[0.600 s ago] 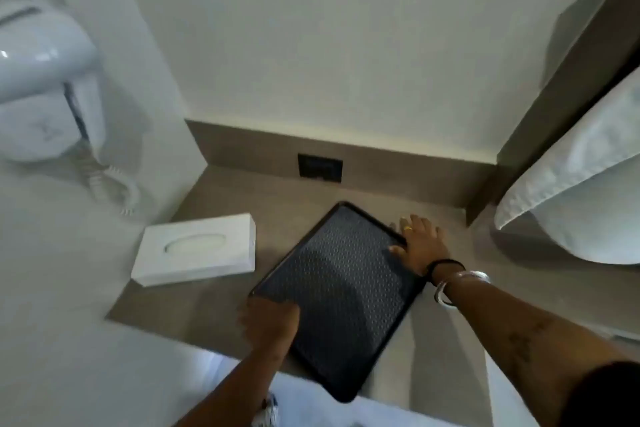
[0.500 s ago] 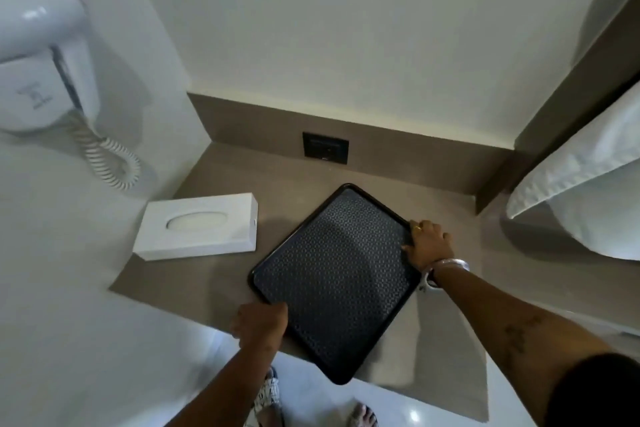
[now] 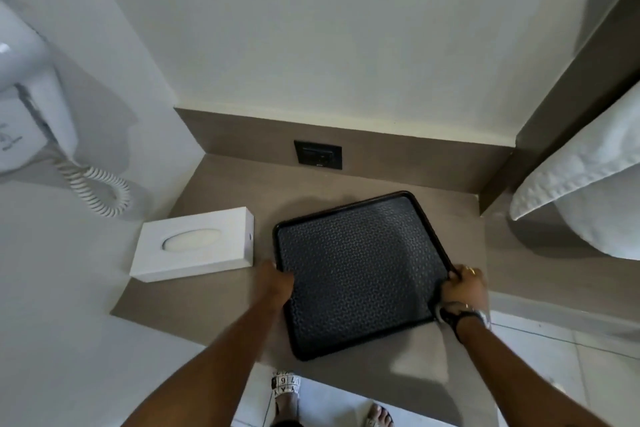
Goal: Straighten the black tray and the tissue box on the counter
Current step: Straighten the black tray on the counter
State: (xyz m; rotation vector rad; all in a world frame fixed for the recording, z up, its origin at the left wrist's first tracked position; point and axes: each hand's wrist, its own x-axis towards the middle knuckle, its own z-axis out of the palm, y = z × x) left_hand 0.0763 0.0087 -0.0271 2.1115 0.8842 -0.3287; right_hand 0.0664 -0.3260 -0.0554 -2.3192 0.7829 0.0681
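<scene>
Both grip the black tray (image 3: 360, 270) on the counter (image 3: 221, 191): my left hand (image 3: 277, 282) closed on its left rim, my right hand (image 3: 462, 288) pinching its right rim. I judge the tray still slightly skewed and unfinished. Left of the tray, the tissue box (image 3: 195, 246) lies angled and untouched; no readable writing on either.

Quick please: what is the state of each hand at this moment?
Left hand: closed on the left edge of the black tray.
Right hand: closed on the tray's right edge.
</scene>
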